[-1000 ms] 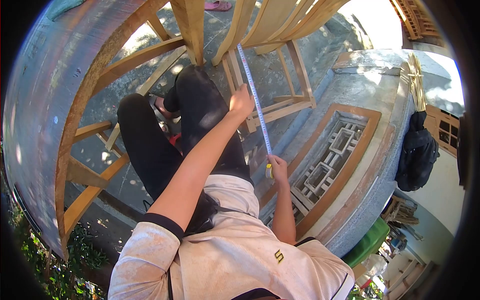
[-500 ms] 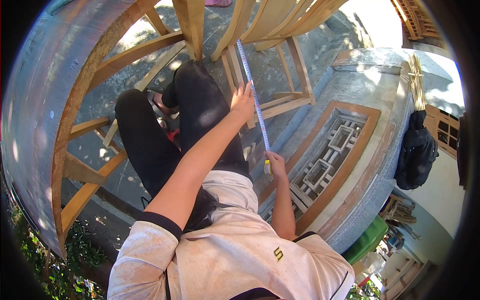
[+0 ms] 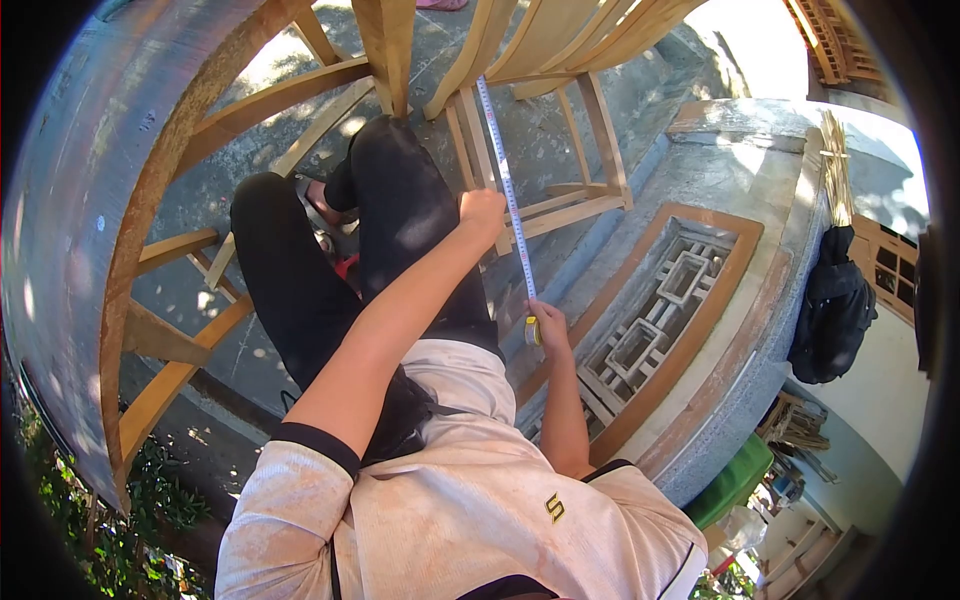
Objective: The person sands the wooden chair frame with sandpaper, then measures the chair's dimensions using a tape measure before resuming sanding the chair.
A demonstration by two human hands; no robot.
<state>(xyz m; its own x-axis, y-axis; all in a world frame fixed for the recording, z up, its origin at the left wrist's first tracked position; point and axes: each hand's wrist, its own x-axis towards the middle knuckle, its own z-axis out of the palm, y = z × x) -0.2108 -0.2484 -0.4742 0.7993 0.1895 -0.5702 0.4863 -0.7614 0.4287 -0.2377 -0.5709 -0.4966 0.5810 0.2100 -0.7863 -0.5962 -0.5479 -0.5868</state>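
Left hand point(image 3: 482, 208): fingers curled into a closed fist, knuckles just beside the long edge of the tape point(image 3: 521, 242); contact with it too fine to tell. Right hand point(image 3: 550, 328): closed around the case point(image 3: 532, 331), thumb and fingers bent about its small rounded body; exact pinch on the tape hard to make out.

Tape: pale, flat, narrow, marked along its length; drawn out straight from the case, past the left hand, up to the chair point(image 3: 603, 125), at the foot of the curved slats point(image 3: 545, 38). Chair: bare light wood, smooth; straight legs and rails. To the left, a broad board point(image 3: 75, 200), bluish and glossy on its face, rough and brown along the curved edge. To the right, a weathered concrete wall point(image 3: 735, 160); set in it, an angular lattice point(image 3: 640, 335) within a reddish-brown border.
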